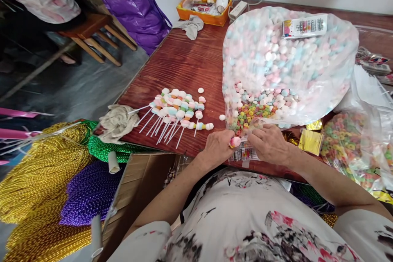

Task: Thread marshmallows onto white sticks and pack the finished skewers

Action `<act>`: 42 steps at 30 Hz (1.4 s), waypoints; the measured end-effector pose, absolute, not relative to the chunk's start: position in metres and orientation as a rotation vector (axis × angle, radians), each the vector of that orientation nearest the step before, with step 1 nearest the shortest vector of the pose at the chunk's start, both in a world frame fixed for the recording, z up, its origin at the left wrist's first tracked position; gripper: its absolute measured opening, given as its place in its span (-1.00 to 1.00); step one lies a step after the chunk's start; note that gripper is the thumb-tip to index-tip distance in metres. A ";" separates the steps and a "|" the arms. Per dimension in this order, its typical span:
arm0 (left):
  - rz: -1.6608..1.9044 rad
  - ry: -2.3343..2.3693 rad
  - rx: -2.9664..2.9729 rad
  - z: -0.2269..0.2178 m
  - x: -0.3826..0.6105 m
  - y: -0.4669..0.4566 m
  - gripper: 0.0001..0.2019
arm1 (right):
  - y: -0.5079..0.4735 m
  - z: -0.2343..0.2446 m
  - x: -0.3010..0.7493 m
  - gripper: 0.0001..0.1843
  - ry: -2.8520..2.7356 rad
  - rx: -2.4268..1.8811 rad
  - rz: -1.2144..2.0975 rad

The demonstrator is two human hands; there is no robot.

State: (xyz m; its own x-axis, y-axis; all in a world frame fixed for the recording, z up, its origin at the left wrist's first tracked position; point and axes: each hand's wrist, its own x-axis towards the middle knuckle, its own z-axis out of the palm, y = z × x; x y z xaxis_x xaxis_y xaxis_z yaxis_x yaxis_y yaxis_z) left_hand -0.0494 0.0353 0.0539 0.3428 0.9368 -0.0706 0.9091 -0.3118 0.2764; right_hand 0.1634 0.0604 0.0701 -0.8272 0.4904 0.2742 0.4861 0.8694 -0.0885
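Note:
At the table's front edge, my left hand [218, 147] is closed around a candy stick, with pink candy [235, 142] showing at the thumb side. My right hand [268, 143] is closed beside it, its fingers pinched at the white stick [243, 139] running between the hands. Just beyond them lies the mouth of a big clear bag [291, 61] of pastel candies, with small coloured rings [248, 116] gathered at its opening. To the left rests a pile of finished-looking candy sticks [176, 108], white handles pointing toward me. Loose white candies [222, 117] lie nearby.
A bag of coloured rings [346, 143] and gold twist ties [310, 142] are at right. A crumpled cloth [119, 123] lies on the left edge. An orange basket [219, 18] stands at the back. Bead strands [46, 172] and a cardboard box [123, 196] are below left.

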 end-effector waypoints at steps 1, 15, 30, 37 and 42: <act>0.142 1.655 2.362 0.052 -0.050 0.035 -0.73 | 0.061 0.072 0.163 -0.80 -2.767 -0.811 0.047; 0.272 1.510 2.080 0.052 -0.052 0.032 -0.73 | 0.058 0.085 0.161 -0.79 -2.877 -0.749 -0.041; 0.289 1.044 1.649 0.067 -0.071 0.039 -0.62 | 0.075 0.102 0.173 -0.79 -2.674 -0.396 -0.168; -0.091 0.435 1.094 0.061 -0.074 0.055 -0.57 | 0.059 0.118 0.182 -0.92 -2.590 -0.033 -0.380; -0.123 0.563 1.169 0.060 -0.056 0.044 -0.59 | 0.059 0.110 0.182 -0.88 -2.555 -0.093 -0.362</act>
State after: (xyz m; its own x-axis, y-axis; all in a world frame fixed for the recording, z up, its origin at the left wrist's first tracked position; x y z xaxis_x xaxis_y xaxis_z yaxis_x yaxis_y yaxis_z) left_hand -0.0561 0.0438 0.0600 0.8562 0.1938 -0.4789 0.3761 0.4017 0.8350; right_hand 0.1816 0.0586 0.1096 -0.8451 -0.0089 0.5346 0.1400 0.9613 0.2373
